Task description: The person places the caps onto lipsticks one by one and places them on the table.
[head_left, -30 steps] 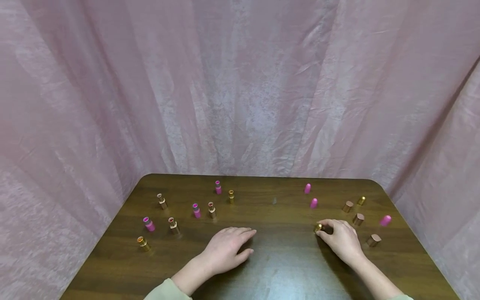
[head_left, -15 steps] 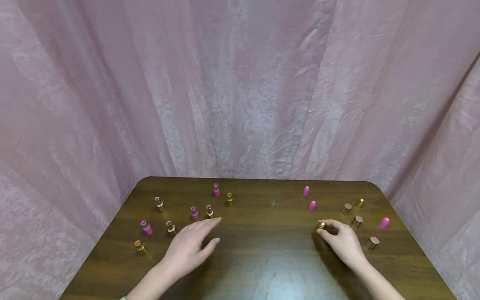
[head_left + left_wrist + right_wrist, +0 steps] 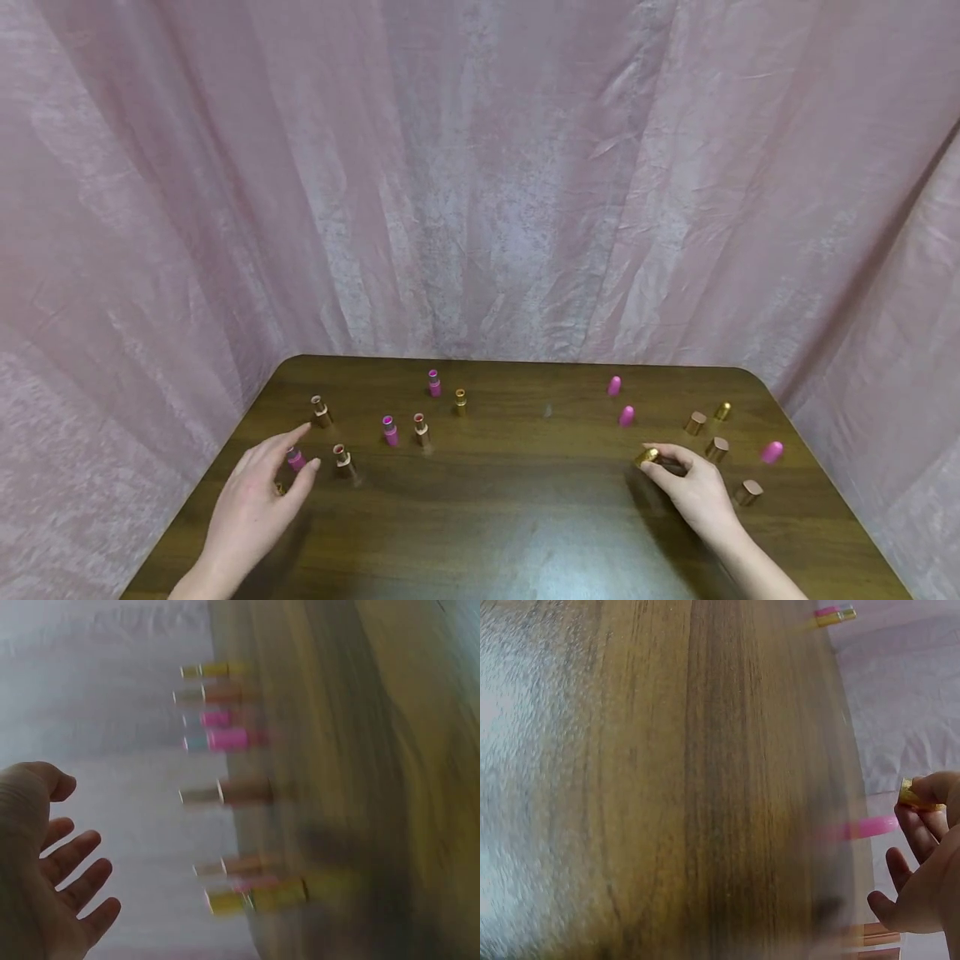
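Thumb and fingertips of my right hand (image 3: 693, 487) pinch a small gold lipstick cap (image 3: 647, 456), tilted above the table; the right wrist view also shows this gold cap (image 3: 907, 793) between the fingers. At the far left, my left hand (image 3: 251, 500) is spread around an uncapped gold lipstick tube (image 3: 280, 488), mostly hidden behind its thumb and fingers. A pink lipstick tube (image 3: 297, 461) stands just beyond, partly covered by the hand. Whether the left fingers touch either tube I cannot tell. In the blurred left wrist view, the left hand (image 3: 45, 847) has its fingers apart.
Uncapped tubes stand on the left of the wooden table (image 3: 510, 500): rose-gold (image 3: 344, 462), pink (image 3: 391, 435) and gold (image 3: 461, 402) ones. Loose caps stand on the right: pink (image 3: 627, 417), rose-gold (image 3: 717, 450) and gold (image 3: 723, 411). A pink curtain (image 3: 487, 208) hangs behind.
My left hand has moved left from the table's middle to the gold and pink tubes at the far left. The gold cap in my right hand has been lifted and tilted.
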### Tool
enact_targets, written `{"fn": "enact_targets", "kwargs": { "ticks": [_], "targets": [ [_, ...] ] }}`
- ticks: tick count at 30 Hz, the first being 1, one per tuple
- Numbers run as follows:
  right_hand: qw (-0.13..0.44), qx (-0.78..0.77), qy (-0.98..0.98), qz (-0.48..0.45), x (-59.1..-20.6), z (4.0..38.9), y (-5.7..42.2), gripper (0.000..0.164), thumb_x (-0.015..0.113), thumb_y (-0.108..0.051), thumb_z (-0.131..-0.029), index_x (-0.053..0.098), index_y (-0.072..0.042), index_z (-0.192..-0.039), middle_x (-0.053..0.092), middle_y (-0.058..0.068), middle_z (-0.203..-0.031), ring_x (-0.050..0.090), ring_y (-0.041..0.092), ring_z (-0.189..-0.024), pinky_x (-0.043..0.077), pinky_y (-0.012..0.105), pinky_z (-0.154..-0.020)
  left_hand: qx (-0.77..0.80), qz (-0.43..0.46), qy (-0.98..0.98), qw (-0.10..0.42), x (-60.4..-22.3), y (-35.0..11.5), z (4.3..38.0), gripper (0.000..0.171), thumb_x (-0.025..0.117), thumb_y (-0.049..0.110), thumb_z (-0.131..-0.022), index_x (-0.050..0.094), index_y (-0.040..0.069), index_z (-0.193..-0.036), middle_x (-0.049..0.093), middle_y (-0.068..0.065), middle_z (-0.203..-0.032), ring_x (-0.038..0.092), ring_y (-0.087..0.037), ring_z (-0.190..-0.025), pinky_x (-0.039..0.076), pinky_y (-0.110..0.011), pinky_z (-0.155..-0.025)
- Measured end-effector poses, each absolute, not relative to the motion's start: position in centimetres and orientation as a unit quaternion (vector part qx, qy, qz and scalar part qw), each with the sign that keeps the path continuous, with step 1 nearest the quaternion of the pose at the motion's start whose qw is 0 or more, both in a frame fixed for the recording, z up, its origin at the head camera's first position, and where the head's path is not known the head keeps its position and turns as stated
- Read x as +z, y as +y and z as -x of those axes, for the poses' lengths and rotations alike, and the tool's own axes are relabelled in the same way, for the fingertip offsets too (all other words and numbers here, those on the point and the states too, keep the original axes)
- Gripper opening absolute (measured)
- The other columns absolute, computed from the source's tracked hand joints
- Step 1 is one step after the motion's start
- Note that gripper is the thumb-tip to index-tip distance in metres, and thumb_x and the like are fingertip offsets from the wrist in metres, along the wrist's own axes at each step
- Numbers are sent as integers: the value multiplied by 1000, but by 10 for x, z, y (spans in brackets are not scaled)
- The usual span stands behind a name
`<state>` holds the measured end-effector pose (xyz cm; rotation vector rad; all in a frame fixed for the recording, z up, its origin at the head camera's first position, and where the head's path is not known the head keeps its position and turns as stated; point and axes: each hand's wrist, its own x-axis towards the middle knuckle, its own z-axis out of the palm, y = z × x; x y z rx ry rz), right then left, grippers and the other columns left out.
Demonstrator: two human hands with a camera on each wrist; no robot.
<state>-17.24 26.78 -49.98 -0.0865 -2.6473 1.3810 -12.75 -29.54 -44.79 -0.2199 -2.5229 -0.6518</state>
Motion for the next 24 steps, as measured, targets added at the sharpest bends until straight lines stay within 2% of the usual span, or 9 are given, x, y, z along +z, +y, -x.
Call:
{"fn": "enact_targets", "kwargs": {
  "ticks": [6, 10, 15, 19, 24],
  "targets": [
    [73, 464, -882, 36, -498, 171, 270, 39, 76, -28, -94, 72, -8, -127, 75, 7, -111, 62, -3, -95, 44, 14, -81, -276, 1, -942, 192, -456, -331, 122, 67, 70, 40, -97, 47, 5, -151, 52, -23, -144, 45, -50, -124, 37, -65, -90],
    [66, 463, -883, 39, -498, 171, 270, 41, 76, -31, -94, 71, -9, -128, 74, 7, -113, 62, -3, -97, 43, 14, -82, -292, -29, -947, 134, -470, -347, 119, 78, 68, 46, -98, 39, -4, -151, 48, -29, -145, 41, -53, -125, 36, -65, -92],
    [58, 467, -881, 50, -498, 170, 270, 43, 76, -32, -94, 70, -8, -129, 74, 8, -115, 62, -2, -97, 44, 15, -83, -303, -57, -948, 74, -485, -358, 123, 84, 71, 44, -95, 37, -13, -146, 48, -38, -141, 42, -56, -126, 33, -67, -97],
    [37, 520, -850, 75, -497, 169, 269, 48, 76, -31, -94, 67, -3, -131, 73, 8, -117, 62, -2, -97, 46, 15, -83, -311, -67, -947, 44, -492, -363, 127, 85, 74, 43, -94, 38, -17, -142, 48, -41, -138, 44, -57, -128, 29, -67, -102],
    [-2, 618, -777, 117, -493, 167, 268, 54, 74, -31, -96, 60, 2, -136, 70, -6, -115, 61, -2, -98, 49, 19, -87, -323, -75, -943, 12, -499, -365, 132, 85, 74, 44, -93, 40, -15, -142, 48, -40, -140, 41, -58, -130, 26, -68, -103]
  ]
}}
